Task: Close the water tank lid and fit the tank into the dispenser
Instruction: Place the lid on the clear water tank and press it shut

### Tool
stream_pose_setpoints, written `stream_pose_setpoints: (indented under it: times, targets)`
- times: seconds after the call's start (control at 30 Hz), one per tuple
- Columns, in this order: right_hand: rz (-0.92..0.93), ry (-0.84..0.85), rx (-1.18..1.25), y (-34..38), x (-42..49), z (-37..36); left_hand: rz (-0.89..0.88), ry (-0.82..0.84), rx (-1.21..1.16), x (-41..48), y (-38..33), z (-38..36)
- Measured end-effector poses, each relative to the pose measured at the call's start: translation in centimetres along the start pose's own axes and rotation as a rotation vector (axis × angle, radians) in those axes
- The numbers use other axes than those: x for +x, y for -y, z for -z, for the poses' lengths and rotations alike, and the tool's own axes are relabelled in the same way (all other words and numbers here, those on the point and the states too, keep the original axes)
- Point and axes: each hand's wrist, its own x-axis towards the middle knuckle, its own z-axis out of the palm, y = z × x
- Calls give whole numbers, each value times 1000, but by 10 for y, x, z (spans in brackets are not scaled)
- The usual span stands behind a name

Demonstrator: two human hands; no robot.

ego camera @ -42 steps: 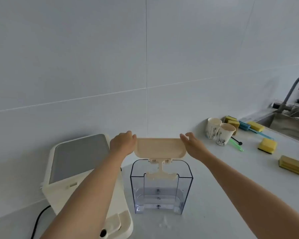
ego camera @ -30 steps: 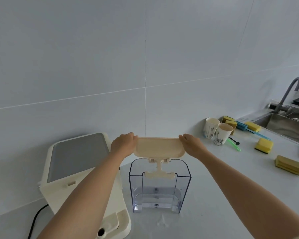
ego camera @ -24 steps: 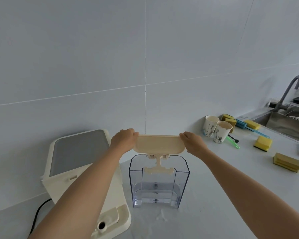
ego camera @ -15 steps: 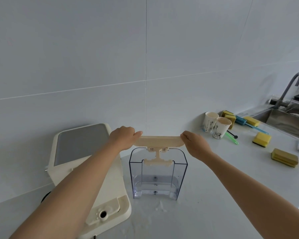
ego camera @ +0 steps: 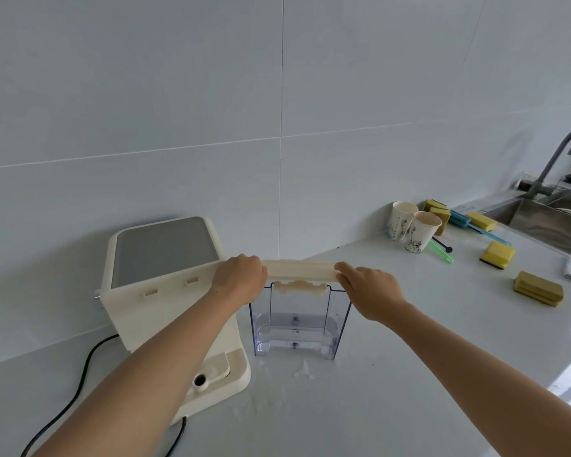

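A clear plastic water tank (ego camera: 297, 324) stands on the white counter, a little water in its bottom. Its cream lid (ego camera: 299, 269) lies almost flat just above the tank's top edge. My left hand (ego camera: 239, 278) grips the lid's left end and my right hand (ego camera: 371, 286) grips its right end. The cream dispenser (ego camera: 165, 291) with a grey top panel stands directly left of the tank, its base and round inlet at the front.
A black cable (ego camera: 80, 374) trails from the dispenser on the left. Two paper cups (ego camera: 411, 230), several yellow sponges (ego camera: 496, 255) and green and blue brushes lie at the right. A steel sink (ego camera: 548, 222) with a grey tap (ego camera: 554, 159) sits far right. Water drops lie before the tank.
Both hands have tipped the lid down from tilted open to nearly flat over the tank. The tank and dispenser stay in place.
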Motion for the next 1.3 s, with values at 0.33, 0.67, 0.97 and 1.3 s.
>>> stream_pose_setpoints:
  times: [0.33, 0.67, 0.97, 1.3]
  targets:
    - [-2, 64, -34, 5, -8, -10, 33, 31, 73, -13, -3, -13]
    - [-160, 45, 185, 3, 10, 9, 307, 54, -552, -18, -10, -15]
    - [-323, 223, 715, 9, 47, 4, 890, 245, -1529, -18, -27, -29]
    - [-359, 287, 788, 12, 49, -3, 926, 181, -1583, -10, -39, -46]
